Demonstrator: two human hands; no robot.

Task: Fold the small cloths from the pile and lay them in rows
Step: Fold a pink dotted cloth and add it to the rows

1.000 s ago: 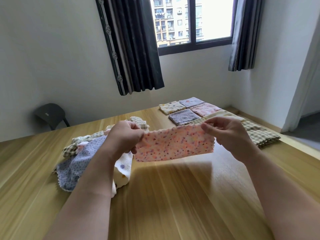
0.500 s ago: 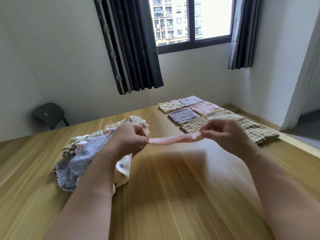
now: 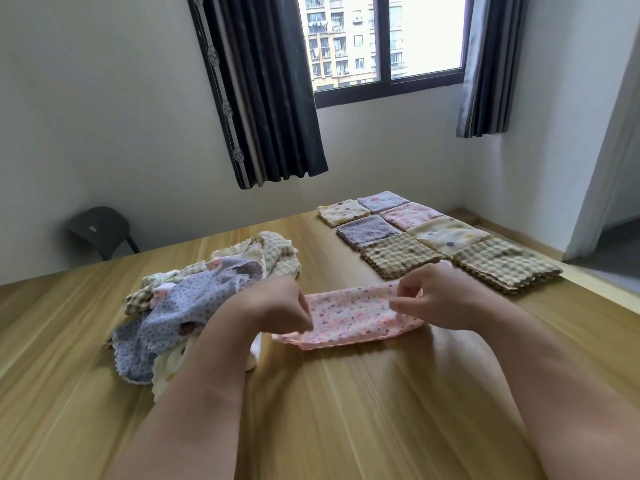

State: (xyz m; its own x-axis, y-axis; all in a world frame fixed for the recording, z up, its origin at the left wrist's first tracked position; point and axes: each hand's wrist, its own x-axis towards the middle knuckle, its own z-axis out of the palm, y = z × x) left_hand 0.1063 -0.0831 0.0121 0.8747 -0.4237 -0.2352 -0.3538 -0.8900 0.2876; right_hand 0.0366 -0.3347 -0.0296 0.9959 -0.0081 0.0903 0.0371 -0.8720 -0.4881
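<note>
The pale wall (image 3: 104, 116) takes up most of my view, with a window (image 3: 381, 39) set in it between two dark curtains (image 3: 263, 98) and tower blocks beyond the glass. Below it the wooden bench (image 3: 346, 410) fills the lower half. Toward its far right corner the folded cloths (image 3: 415, 237) lie in two rows, edge against edge: cream with dots, lilac, purple, pink and brown check. The check one nearest the right edge is a thicker stack. Left of the middle sits the pile (image 3: 194, 303), a loose heap with a grey-blue dotted cloth on top and check and cream ones under it. Between pile and rows, about mid-bench, is the pink speckled cloth (image 3: 353, 317), folded to a strip with its near edge down on the wood. My left hand (image 3: 273, 306) pinches its left end and my right hand (image 3: 440, 299) its right end, fingers (image 3: 403, 301) curled in on the fabric. A dark chair (image 3: 100, 226) stands past the far left edge, against the wall.
</note>
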